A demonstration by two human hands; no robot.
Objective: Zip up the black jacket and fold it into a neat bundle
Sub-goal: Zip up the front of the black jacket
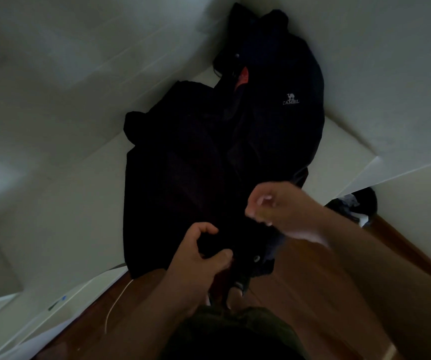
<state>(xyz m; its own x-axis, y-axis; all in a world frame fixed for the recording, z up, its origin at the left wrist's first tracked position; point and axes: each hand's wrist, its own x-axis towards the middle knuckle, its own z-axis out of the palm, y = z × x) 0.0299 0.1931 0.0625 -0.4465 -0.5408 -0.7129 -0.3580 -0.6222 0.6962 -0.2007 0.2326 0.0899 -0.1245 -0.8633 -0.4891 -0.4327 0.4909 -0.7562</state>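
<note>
Jacket black, CAMEL logo, spread on white worktop. Left hand pinches hem; right hand blurred, grip unclear.

I see the black jacket as matt cloth — white logo print at upper right; the floor is glossy brown wood.

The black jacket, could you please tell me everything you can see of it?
The jacket is black, of soft matte fabric, and lies spread lengthwise on a white surface, its collar end far, its hem hanging over the near edge. A white CAMEL logo marks the chest and red lining shows at the open neck. The left hand grips the hem; the blurred right hand is at the hem too.
</note>
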